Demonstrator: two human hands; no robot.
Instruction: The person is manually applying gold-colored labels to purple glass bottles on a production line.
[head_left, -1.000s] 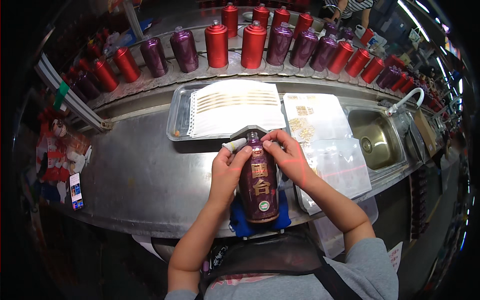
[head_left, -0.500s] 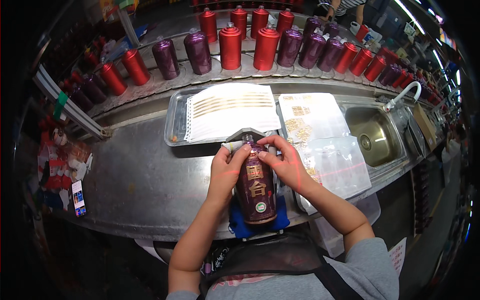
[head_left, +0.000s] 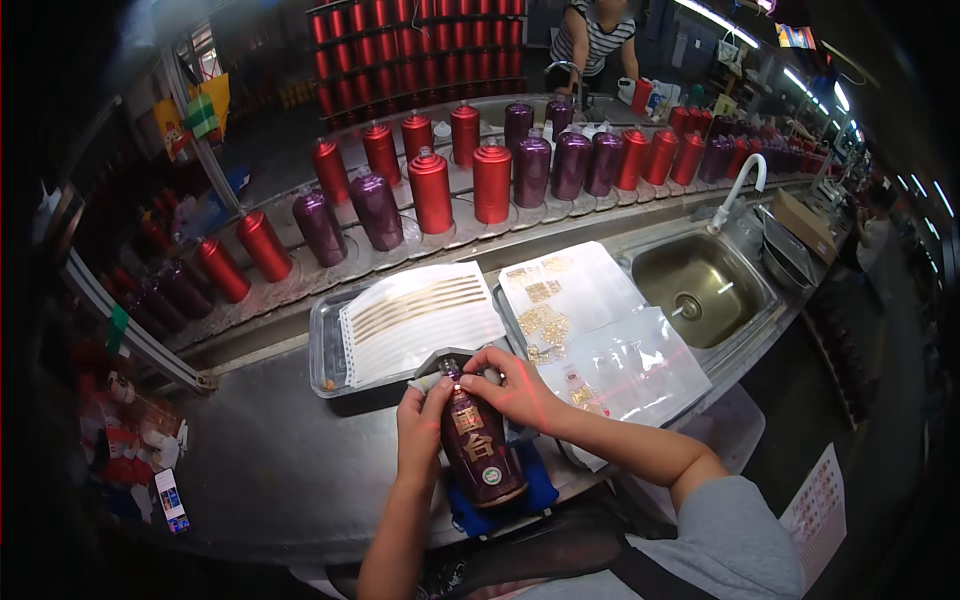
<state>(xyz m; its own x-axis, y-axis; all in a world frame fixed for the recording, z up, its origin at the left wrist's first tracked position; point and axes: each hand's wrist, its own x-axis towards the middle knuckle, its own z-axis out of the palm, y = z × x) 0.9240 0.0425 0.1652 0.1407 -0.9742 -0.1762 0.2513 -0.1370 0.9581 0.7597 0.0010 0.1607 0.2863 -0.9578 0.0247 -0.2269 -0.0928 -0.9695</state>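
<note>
Head view, surroundings: a metal tabletop runs across the picture; a shallow tray sits just behind the hands and carries a white sheet of gold strip labels.
Right of the tray: two more sheets of small gold stickers lie flat, one under clear film, reaching toward a steel sink with a white tap.
Behind: a curved track of red and purple bottles stands upright in a row, well apart from the hands; another person works on its far side.
In the way: the tray's near rim lies just beyond the bottle's neck.
Dark purple bottle: lies on its side on a blue pad at the tabletop's near edge, neck pointing away from the person.
Left hand: fingers curled against the bottle's left shoulder, gripping it.
Right hand: fingers bent over the neck and cap, pressing there; fingertips of both hands nearly meet.
Open room: bare tabletop spreads to the left of the pad; on the right the sticker sheets crowd close.
Edges: the pad overhangs nothing visible; the tabletop's front edge runs just beneath it.
</note>
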